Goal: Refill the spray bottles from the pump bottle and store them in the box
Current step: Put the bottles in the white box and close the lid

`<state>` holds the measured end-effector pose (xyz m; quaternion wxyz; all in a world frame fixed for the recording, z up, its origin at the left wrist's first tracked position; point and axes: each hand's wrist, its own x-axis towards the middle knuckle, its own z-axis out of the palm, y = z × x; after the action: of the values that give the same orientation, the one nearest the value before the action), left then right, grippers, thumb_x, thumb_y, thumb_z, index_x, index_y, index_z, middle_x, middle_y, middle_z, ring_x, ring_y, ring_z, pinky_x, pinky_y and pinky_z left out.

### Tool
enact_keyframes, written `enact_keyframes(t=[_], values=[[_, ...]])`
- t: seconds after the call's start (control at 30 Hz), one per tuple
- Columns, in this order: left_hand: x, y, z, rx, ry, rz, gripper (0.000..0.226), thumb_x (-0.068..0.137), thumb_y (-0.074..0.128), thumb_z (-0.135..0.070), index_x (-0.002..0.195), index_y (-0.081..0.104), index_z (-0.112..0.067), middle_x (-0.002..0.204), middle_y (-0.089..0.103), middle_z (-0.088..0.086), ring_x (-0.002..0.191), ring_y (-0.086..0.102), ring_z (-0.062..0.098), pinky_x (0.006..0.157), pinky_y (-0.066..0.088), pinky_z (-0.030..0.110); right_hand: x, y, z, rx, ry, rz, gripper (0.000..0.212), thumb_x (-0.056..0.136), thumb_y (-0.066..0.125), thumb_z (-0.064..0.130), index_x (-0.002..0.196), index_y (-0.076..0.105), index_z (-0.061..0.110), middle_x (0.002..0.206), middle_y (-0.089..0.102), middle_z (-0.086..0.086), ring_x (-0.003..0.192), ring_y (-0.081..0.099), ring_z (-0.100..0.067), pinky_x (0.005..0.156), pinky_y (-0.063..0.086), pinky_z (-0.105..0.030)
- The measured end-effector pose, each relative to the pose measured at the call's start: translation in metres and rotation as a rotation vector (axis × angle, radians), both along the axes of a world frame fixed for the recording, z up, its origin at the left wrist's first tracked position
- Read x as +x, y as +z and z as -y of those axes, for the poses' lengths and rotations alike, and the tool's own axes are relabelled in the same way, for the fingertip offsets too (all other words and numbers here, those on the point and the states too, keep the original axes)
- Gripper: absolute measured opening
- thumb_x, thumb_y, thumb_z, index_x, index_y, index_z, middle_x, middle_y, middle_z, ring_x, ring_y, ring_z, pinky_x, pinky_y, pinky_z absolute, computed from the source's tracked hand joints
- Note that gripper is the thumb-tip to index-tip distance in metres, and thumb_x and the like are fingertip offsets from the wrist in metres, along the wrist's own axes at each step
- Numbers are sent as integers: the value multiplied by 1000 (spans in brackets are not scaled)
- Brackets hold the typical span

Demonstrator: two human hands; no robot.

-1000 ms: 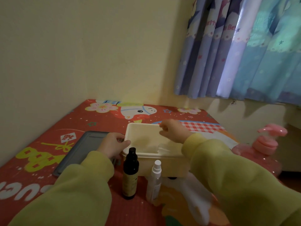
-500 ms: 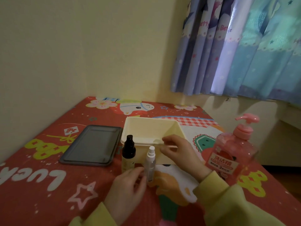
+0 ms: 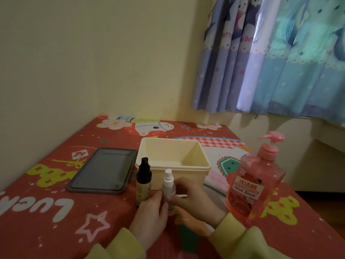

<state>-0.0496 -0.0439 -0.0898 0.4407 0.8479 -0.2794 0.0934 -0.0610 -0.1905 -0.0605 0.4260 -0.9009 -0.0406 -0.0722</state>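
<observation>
Grasped between both hands is the clear spray bottle (image 3: pixel 168 184), which is held upright just in front of the cream box (image 3: pixel 194 173), before the middle of its front wall. The left hand (image 3: pixel 149 212) is curled round the bottle's lower body from the left, and the right hand (image 3: pixel 194 199) is closed on it from the right, so that only the shoulder and the white nozzle are seen above the fingers. Whether the bottle's base is resting on the red tablecloth (image 3: pixel 46 221) cannot be told, since it is hidden by the hands. The dark spray bottle (image 3: pixel 143 181) is stood upright just in front of the box's near left corner, close beside the clear one and untouched, with its black cap on. The box is set open, with nothing seen inside it. Just left of the box a grey lid (image 3: pixel 102 171) is laid flat on the cloth. To the right of the box, apart from it, the pink pump bottle (image 3: pixel 253 182) is stood upright with its spout turned toward the box. Yellow-green sleeves (image 3: pixel 242 240) are worn on both arms. Behind the box, a pale wall (image 3: pixel 93 62) and blue patterned curtains (image 3: pixel 280 62) are seen.
</observation>
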Motion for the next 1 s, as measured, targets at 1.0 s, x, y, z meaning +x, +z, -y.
enact_keyframes(t=[1.0], values=[[141, 55, -38, 252, 73, -248, 48, 92, 53, -25, 135, 45, -9, 141, 46, 7, 129, 44, 21, 109, 34, 34, 169, 30, 41, -869, -39, -310, 34, 81, 66, 12, 113, 56, 15, 112, 60, -7, 101, 56, -25, 79, 43, -29]])
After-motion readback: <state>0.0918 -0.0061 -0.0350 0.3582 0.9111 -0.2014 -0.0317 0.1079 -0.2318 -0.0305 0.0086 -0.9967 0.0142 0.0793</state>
